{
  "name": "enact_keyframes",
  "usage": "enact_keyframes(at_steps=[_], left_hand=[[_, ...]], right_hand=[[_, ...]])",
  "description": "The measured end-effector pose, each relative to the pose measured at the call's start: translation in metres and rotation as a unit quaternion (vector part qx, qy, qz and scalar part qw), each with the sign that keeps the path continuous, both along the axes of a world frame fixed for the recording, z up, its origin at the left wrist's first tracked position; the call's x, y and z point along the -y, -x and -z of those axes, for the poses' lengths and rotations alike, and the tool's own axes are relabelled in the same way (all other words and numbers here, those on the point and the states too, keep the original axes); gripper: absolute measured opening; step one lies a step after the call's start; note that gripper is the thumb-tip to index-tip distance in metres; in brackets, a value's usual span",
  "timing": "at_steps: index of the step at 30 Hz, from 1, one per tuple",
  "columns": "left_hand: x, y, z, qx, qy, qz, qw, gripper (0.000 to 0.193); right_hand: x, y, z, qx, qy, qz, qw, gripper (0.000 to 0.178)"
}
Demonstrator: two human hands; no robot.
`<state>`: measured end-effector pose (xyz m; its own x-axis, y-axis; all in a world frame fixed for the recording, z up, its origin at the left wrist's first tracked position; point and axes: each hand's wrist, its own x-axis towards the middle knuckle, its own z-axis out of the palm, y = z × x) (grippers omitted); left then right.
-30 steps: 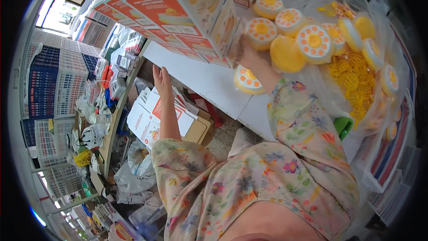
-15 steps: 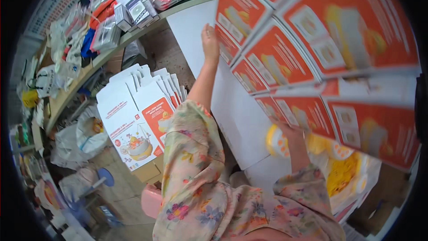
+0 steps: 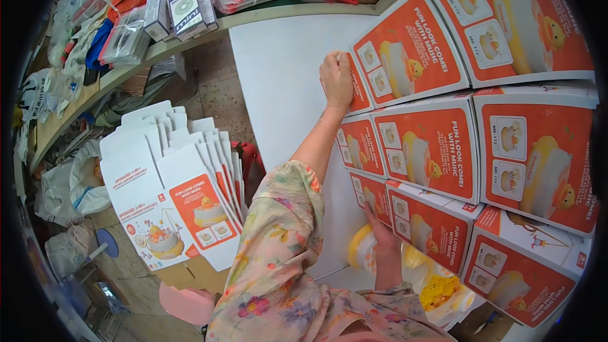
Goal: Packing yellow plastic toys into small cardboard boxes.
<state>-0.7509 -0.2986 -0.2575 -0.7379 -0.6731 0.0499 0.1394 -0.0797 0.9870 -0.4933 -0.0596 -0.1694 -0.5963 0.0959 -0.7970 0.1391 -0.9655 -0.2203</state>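
Orange-and-white toy boxes (image 3: 425, 152), printed with a duck in a tub, stand stacked in rows on my right. My left hand (image 3: 337, 79) has its fingers bent over the near left edge of an upper small-looking box end (image 3: 362, 92). Lower down, my right hand (image 3: 383, 234) lies with fingers stretched along the side of a bottom-row box (image 3: 372, 197). Its palm is partly turned away from view. Beneath the stack, a white tabletop (image 3: 278, 82) shows to the left of my left hand.
Flattened printed cartons (image 3: 183, 196) lean in a pile on brown cardboard at left. A curved bench (image 3: 152, 57) holds small boxes (image 3: 188, 9) and plastic-wrapped packs. Yellow-and-white toy parts (image 3: 437, 291) sit in a clear bag by my right forearm. A pink stool (image 3: 185, 301) stands below.
My left hand has gone from upright, straighter fingers to fingers bent at the box edge. The boxes, blurred before, now appear sharp, and the whole view has shifted. My right hand stays low on the stack.
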Motion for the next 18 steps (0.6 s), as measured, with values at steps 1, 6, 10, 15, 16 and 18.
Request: enact_keyframes(at_steps=[1, 6, 10, 15, 16, 18], left_hand=[[-0.002, 0.013, -0.003, -0.002, 0.012, 0.014, 1.000, 0.043], [-0.028, 0.084, 0.006, 0.002, 0.014, 0.029, 0.999, 0.043], [-0.049, 0.127, 0.019, -0.061, 0.072, -0.037, 0.995, 0.044], [-0.060, 0.172, 0.034, -0.060, 0.088, 0.055, 0.993, 0.046], [-0.065, 0.180, 0.035, -0.069, 0.108, 0.058, 0.990, 0.047], [-0.072, 0.196, 0.037, -0.066, 0.104, 0.072, 0.990, 0.047]], right_hand=[[0.002, 0.009, -0.003, -0.009, 0.000, 0.009, 1.000, 0.066], [-0.012, 0.064, 0.006, -0.048, 0.010, -0.022, 0.999, 0.065], [-0.006, 0.099, 0.007, -0.056, -0.030, -0.024, 0.998, 0.065], [-0.020, 0.141, 0.033, -0.079, -0.071, -0.062, 0.992, 0.066], [-0.027, 0.147, 0.039, -0.105, -0.082, -0.074, 0.988, 0.066], [-0.043, 0.160, 0.052, -0.119, -0.075, -0.070, 0.988, 0.067]])
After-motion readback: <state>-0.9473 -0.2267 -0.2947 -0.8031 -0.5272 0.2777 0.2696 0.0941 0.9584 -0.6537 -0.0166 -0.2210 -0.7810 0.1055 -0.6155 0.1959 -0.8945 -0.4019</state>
